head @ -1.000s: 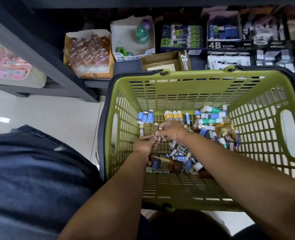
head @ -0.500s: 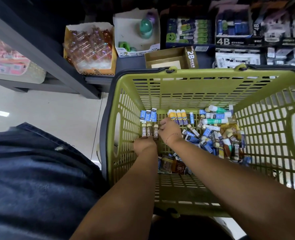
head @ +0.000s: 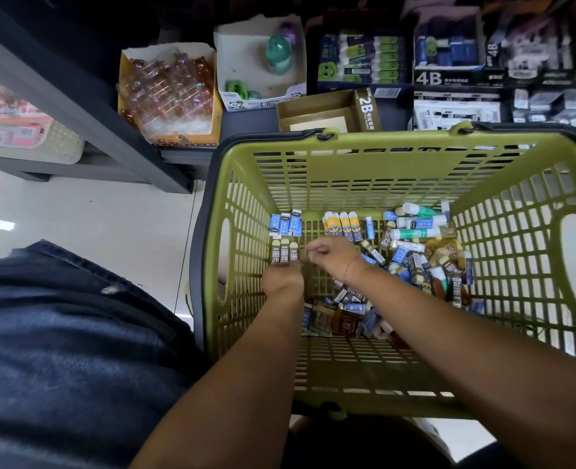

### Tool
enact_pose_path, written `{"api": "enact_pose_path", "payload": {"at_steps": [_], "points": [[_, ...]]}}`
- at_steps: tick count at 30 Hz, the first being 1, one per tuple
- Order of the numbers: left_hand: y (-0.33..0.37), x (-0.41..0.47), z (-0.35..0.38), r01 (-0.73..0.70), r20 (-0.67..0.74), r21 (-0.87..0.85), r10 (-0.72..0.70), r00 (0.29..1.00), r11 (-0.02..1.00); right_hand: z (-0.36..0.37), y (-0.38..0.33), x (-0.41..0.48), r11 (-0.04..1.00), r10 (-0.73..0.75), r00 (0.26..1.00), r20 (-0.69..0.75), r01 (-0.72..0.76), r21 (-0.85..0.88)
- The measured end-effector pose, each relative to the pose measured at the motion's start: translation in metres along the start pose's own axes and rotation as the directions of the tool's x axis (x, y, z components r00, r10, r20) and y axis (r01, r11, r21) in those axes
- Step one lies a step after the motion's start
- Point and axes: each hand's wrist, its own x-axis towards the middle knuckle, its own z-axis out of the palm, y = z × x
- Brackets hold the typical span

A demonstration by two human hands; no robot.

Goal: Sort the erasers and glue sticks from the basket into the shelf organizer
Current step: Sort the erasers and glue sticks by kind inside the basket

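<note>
A green plastic basket [head: 364, 164] holds erasers and glue sticks. Three brown 2B erasers [head: 283, 253] lie side by side on its floor, behind them a row of blue erasers [head: 286, 223]. Yellow-and-white sticks [head: 342, 225] are lined up to the right. Green and white glue sticks [head: 418, 225] top a loose pile [head: 428, 265] at the right. More erasers [head: 340, 314] lie under my forearms. My left hand [head: 283, 279] touches the near ends of the brown erasers. My right hand [head: 330, 257] hovers beside them, fingers curled, with nothing visible in it.
On the dark shelf behind the basket stand an empty brown 2B box [head: 330, 111], 4B eraser boxes [head: 449, 77], a box of green-faced sticks [head: 361, 60], a white box [head: 259, 62] and an orange box of clear packets [head: 169, 93]. My denim-clad knee [head: 59, 350] is at the left.
Both hands held brown erasers together mid-basket a second ago. The erasers now lie in a row at the left. My right hand has let go and drawn slightly right.
</note>
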Motion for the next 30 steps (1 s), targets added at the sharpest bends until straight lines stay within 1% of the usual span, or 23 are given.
{"api": "enact_pose_path", "payload": {"at_steps": [1,3,5,7,8,10,12,14,18,24,27,30], "points": [[0.002,-0.004,0.003,-0.058,0.030,0.083,0.056,0.998,0.995,-0.011,0.002,-0.004,0.998,-0.020,1.000,-0.010,0.019,-0.052],[0.002,-0.013,0.012,-0.162,0.176,0.135,0.138,0.975,0.978,-0.036,0.011,-0.009,0.991,-0.028,0.998,-0.051,0.020,-0.135],[0.002,-0.021,0.020,-0.236,0.301,0.176,0.176,0.937,0.956,-0.061,0.023,-0.012,0.976,-0.019,0.994,-0.109,-0.005,-0.216],[0.000,-0.023,0.027,-0.296,0.360,0.245,0.197,0.912,0.923,-0.080,0.031,-0.014,0.925,-0.012,0.992,-0.125,-0.036,-0.377],[-0.002,-0.022,0.029,-0.317,0.382,0.281,0.197,0.903,0.906,-0.086,0.034,-0.014,0.885,-0.008,0.995,-0.104,-0.041,-0.464],[-0.002,-0.022,0.032,-0.345,0.427,0.315,0.193,0.883,0.884,-0.090,0.035,-0.015,0.794,0.012,1.000,-0.016,-0.019,-0.608],[-0.002,-0.024,0.033,-0.349,0.458,0.326,0.176,0.871,0.878,-0.091,0.037,-0.014,0.737,0.066,0.996,0.065,-0.005,-0.676],[-0.002,-0.022,0.034,-0.353,0.465,0.331,0.174,0.868,0.875,-0.092,0.039,-0.013,0.731,0.117,0.986,0.115,-0.007,-0.682],[0.000,-0.020,0.038,-0.330,0.440,0.317,0.171,0.882,0.889,-0.097,0.037,-0.013,0.768,0.154,0.972,0.176,-0.006,-0.640],[-0.002,-0.015,0.043,-0.282,0.425,0.289,0.141,0.894,0.915,-0.093,0.037,-0.009,0.785,0.219,0.955,0.199,-0.051,-0.617],[-0.001,-0.016,0.042,-0.307,0.404,0.355,0.151,0.902,0.883,-0.088,0.041,-0.009,0.780,0.243,0.949,0.202,-0.067,-0.622],[0.000,-0.015,0.041,-0.332,0.402,0.425,0.153,0.903,0.842,-0.084,0.043,-0.011,0.788,0.222,0.953,0.205,-0.052,-0.613]]}}
